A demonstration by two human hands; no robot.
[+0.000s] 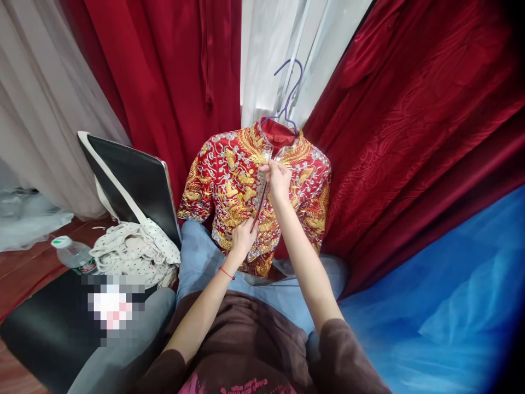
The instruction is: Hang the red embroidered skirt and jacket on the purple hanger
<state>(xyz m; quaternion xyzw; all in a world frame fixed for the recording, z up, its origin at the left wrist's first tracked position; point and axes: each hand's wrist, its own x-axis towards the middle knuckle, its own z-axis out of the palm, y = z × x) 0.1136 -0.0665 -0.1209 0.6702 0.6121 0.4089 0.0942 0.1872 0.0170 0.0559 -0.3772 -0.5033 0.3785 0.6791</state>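
Observation:
A red jacket [233,180] with gold and silver embroidery hangs upright on a purple wire hanger [301,74], in front of my lap. My right hand [278,178] is at the upper front opening, below the collar, its fingers pinched on the jacket's front edge. Lower down the same opening, my left hand [245,236] is closed on the edge, near the hem. Between the two hands the dark red front edge [261,202] runs in a straight slanting line. The fingertips are too small to show any fastener.
Left of me stands a black chair [127,169] with a dotted white cloth bag [135,246] and a plastic bottle [74,253] on it. Red curtains [164,65] hang behind the jacket; blue fabric [443,290] lies at the right.

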